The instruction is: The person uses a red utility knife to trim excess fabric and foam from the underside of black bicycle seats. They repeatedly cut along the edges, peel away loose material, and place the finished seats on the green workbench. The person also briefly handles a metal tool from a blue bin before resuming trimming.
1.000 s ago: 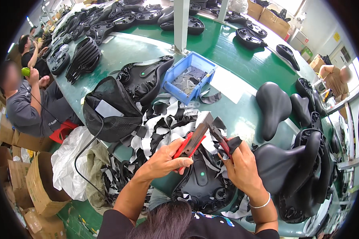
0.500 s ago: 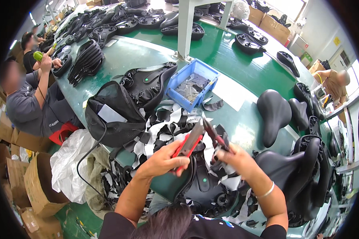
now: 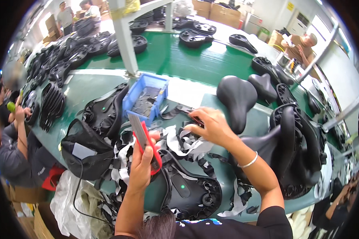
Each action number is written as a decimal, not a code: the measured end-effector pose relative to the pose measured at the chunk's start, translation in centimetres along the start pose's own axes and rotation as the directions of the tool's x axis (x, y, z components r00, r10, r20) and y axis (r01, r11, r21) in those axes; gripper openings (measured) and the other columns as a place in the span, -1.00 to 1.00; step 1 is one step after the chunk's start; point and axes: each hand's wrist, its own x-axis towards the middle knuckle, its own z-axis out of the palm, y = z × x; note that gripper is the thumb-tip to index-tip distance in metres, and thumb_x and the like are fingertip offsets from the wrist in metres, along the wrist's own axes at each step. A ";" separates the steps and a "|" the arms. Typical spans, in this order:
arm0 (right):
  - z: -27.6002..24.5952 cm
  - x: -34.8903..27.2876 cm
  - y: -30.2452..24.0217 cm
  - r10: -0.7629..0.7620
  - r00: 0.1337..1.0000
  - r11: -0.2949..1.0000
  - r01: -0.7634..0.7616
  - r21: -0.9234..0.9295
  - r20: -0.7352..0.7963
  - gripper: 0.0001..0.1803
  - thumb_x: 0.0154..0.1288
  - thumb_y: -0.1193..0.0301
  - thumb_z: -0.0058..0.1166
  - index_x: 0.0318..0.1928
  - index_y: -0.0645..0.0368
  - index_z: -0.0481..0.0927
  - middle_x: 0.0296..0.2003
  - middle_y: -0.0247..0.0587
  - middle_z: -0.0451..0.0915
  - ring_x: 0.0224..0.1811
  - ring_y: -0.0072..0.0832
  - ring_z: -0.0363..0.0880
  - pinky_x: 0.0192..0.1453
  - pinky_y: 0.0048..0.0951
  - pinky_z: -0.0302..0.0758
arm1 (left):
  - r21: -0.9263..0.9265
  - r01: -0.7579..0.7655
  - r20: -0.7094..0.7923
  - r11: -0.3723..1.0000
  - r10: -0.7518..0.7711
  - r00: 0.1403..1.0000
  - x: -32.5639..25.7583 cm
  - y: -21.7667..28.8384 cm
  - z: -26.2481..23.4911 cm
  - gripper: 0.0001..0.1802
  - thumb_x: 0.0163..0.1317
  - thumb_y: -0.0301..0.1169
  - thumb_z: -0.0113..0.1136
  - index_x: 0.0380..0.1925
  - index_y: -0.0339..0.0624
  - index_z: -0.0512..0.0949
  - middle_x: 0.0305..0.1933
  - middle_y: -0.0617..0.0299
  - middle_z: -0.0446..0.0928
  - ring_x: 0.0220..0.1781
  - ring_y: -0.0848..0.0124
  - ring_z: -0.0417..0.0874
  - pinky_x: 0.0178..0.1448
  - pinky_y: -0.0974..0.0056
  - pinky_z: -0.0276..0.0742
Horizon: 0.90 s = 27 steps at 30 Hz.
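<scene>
My left hand (image 3: 141, 165) is closed round a red-handled tool with a long, flat grey metal blade (image 3: 137, 126), which points up and away from me. My right hand (image 3: 212, 126) is bent over the scraps at the middle of the table, fingers closed on a dark, red-handled pliers-like tool (image 3: 197, 120), mostly hidden by the fingers. Below my hands a black bicycle saddle (image 3: 193, 193) lies with its underside up. Black and white material scraps (image 3: 175, 141) are heaped between my hands and around the saddle.
Beyond my hands stands a blue bin (image 3: 162, 95) of dark scraps. A black mesh bag (image 3: 83, 159) sits at left. Saddles lie right side up (image 3: 237, 99) and stacked (image 3: 293, 155) at right. A white post (image 3: 125, 44) rises from the table. Other people work at left and far right.
My view has swung to the right. My hands have moved apart, the left tool now upright and the right hand lowered over the scraps.
</scene>
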 end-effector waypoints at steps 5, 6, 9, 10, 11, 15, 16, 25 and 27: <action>-1.2 -0.2 -7.2 0.185 0.976 0.700 -0.213 0.682 0.115 -0.46 0.33 0.28 0.00 0.26 0.24 0.29 -0.45 -0.18 0.61 -0.44 -0.54 0.59 -0.33 -0.45 0.55 | -0.011 0.016 0.225 1.000 -0.013 0.974 3.9 0.7 5.6 -0.25 0.44 0.11 -0.40 0.43 -0.19 -0.06 0.44 0.04 0.06 0.39 0.20 0.24 0.36 0.12 0.21; -2.4 0.6 -5.5 0.299 0.948 0.630 -0.280 0.724 0.107 -0.54 0.33 0.31 -0.03 0.17 0.27 0.37 -0.49 -0.22 0.60 -0.56 -0.58 0.55 -0.50 -0.52 0.49 | -0.036 0.009 0.204 0.999 -0.002 0.979 4.4 0.8 6.0 -0.20 0.42 0.16 -0.37 0.45 -0.12 -0.14 0.48 0.00 -0.04 0.41 0.11 0.23 0.37 0.06 0.18; -5.9 2.6 5.2 0.629 0.618 0.497 0.147 0.855 -0.472 -0.89 0.24 0.46 0.06 -0.28 0.15 0.41 -0.56 -0.31 0.49 -0.60 -0.58 0.50 -0.59 -0.58 0.41 | 0.538 -0.202 0.305 0.819 0.034 0.952 2.7 1.3 3.9 -0.39 0.32 -0.11 0.01 0.27 -0.21 0.27 0.34 -0.04 0.24 0.32 0.14 0.34 0.33 0.12 0.24; -8.1 2.4 10.7 0.681 0.415 0.625 0.099 0.775 -0.603 -0.78 0.13 0.55 0.13 -0.24 0.15 0.38 -0.52 -0.30 0.49 -0.54 -0.55 0.49 -0.48 -0.56 0.40 | 0.691 -0.301 0.394 0.658 0.007 0.919 1.9 1.2 3.3 -0.44 0.28 -0.17 0.08 0.21 -0.24 0.36 0.29 -0.04 0.31 0.31 0.15 0.36 0.32 0.14 0.26; -9.8 1.3 17.1 0.738 0.222 0.619 0.154 0.770 -0.637 -0.73 0.03 0.60 0.16 -0.24 0.19 0.39 -0.50 -0.28 0.49 -0.54 -0.54 0.48 -0.49 -0.54 0.39 | 0.683 -0.253 0.326 0.685 0.024 0.945 0.8 1.1 3.7 -0.53 0.22 -0.27 0.15 0.09 -0.26 0.42 0.20 -0.05 0.38 0.25 0.11 0.40 0.29 0.13 0.27; -13.2 -3.1 32.6 0.943 -0.129 0.306 -0.025 0.952 -0.307 -0.64 0.00 0.64 0.12 -0.13 0.27 0.41 -0.25 -0.10 0.50 -0.27 -0.25 0.53 -0.14 -0.15 0.47 | 0.682 -0.007 -0.071 0.731 0.075 0.995 -3.5 0.2 2.1 -0.68 0.19 -0.35 0.23 -0.14 -0.29 0.46 -0.07 0.06 0.45 0.01 0.25 0.47 0.14 0.22 0.33; -12.3 -2.5 32.9 0.986 -0.072 0.162 0.179 0.970 -0.151 -0.61 -0.01 0.64 0.12 -0.09 0.26 0.41 -0.19 -0.08 0.48 -0.20 -0.21 0.52 -0.07 -0.04 0.46 | 0.665 0.127 -0.214 0.736 0.025 0.977 -4.8 0.1 1.0 -0.71 0.18 -0.34 0.24 -0.20 -0.29 0.45 -0.12 0.09 0.44 -0.06 0.33 0.47 0.08 0.26 0.36; -15.5 2.6 22.8 0.831 0.025 0.536 0.230 0.812 -0.555 -0.66 0.04 0.63 0.11 -0.11 0.14 0.51 -0.22 -0.21 0.51 -0.29 -0.32 0.56 -0.46 -0.30 0.55 | 0.434 0.413 -0.237 0.800 -0.341 0.910 -6.9 -2.6 0.8 -0.55 0.15 -0.33 0.34 -0.14 -0.26 0.28 -0.33 0.23 0.46 -0.34 0.52 0.49 -0.23 0.39 0.45; -15.0 1.2 17.2 0.709 0.172 0.651 0.213 0.729 -0.684 -0.64 0.07 0.60 0.15 -0.06 0.16 0.49 -0.21 -0.23 0.50 -0.27 -0.34 0.56 -0.36 -0.26 0.60 | 0.442 0.402 -0.215 0.802 -0.340 0.915 -6.4 -2.7 1.2 -0.55 0.13 -0.37 0.33 -0.14 -0.27 0.27 -0.33 0.22 0.46 -0.34 0.52 0.49 -0.23 0.39 0.45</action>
